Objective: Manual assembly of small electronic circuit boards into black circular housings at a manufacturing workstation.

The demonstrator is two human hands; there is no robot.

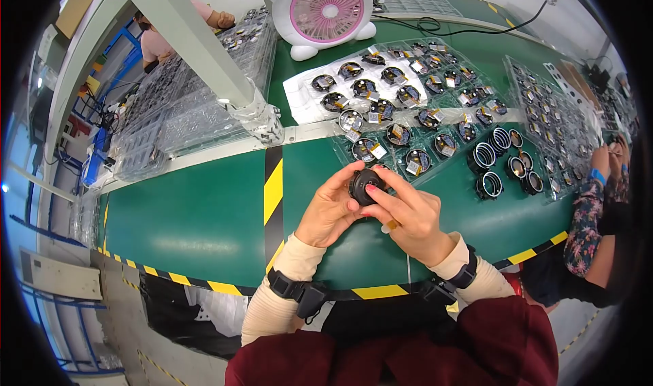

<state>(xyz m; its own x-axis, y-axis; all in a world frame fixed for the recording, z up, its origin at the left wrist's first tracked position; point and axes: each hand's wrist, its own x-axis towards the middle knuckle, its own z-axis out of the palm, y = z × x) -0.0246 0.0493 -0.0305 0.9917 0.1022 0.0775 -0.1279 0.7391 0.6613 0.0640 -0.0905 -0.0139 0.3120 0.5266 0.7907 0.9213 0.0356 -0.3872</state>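
Both of my hands meet over the green table, in front of the parts trays. A round black part (366, 185), like a small watch-sized casing, is held between them. My left hand (326, 209) grips its left edge between thumb and fingers. From the other side, my right hand (411, 216) closes on it, thumb and fingertips against its dark face. The underside of the part is hidden. Just beyond my hands lies a clear plastic tray (435, 172) with several round modules (417, 161) with small circuit boards and pale labels.
Several silver-edged black rings (490, 185) stand right of my hands. A pink and white fan (330, 12) is at the back. A metal post (197, 42) rises at left. More module trays (544, 127) lie at right, beside a co-worker's hands (615, 153). Another person (160, 42) sits far left.
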